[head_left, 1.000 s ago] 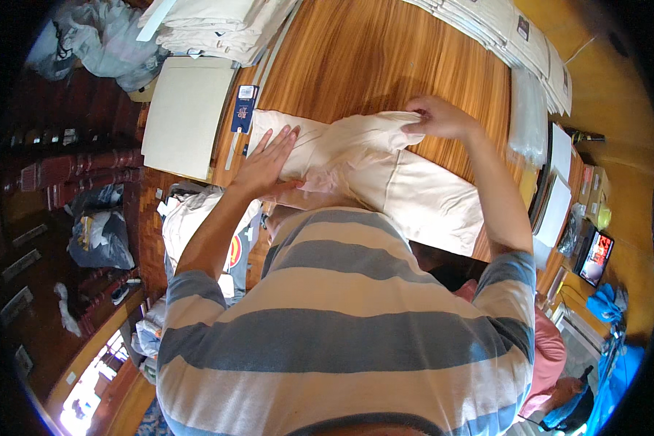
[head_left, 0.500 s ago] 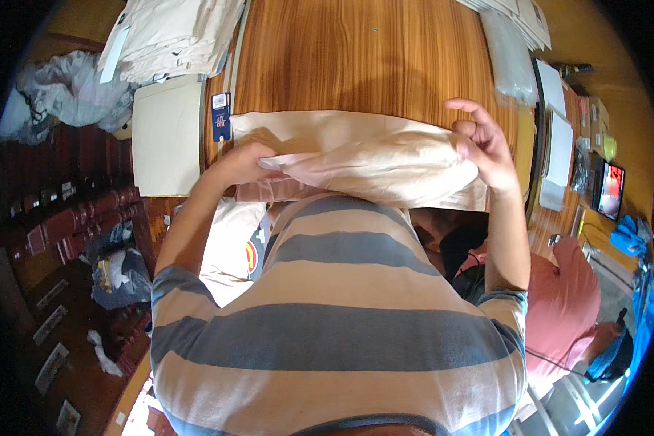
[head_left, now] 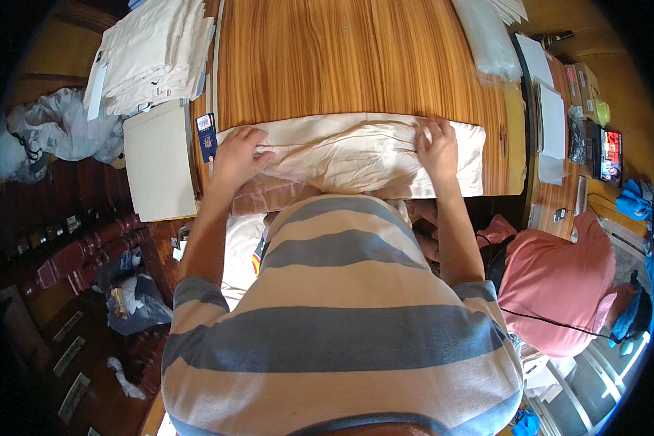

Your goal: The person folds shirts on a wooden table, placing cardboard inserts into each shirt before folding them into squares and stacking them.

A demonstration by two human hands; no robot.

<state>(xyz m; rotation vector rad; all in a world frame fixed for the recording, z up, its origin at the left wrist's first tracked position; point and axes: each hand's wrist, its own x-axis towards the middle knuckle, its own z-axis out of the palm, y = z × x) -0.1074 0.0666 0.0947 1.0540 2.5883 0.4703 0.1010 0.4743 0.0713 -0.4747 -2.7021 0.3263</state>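
A cream-coloured garment (head_left: 356,154) lies folded in a wide strip along the near edge of the wooden table, its upper layer wrinkled. My left hand (head_left: 240,154) is at the strip's left end, with bent fingers gripping the cloth and the thumb a little apart. Toward the right end, my right hand (head_left: 437,151) has its fingers curled down onto the same cloth, near its far edge. Just left of my left hand is a dark blue tag (head_left: 206,136). The garment's near side passes under my striped shirt and is partly hidden.
A stack of folded cream garments (head_left: 152,54) stands at the far left, near a pale board (head_left: 160,163). Clear plastic bags (head_left: 487,40) lie at the far right of the wooden table (head_left: 341,65). Beyond them is a lit phone (head_left: 609,156). A person in pink (head_left: 559,280) is at the right.
The lifted upper layer of the garment now lies flatter. My right hand has come down and left onto the cloth; my left hand has shifted slightly. The view has moved a little.
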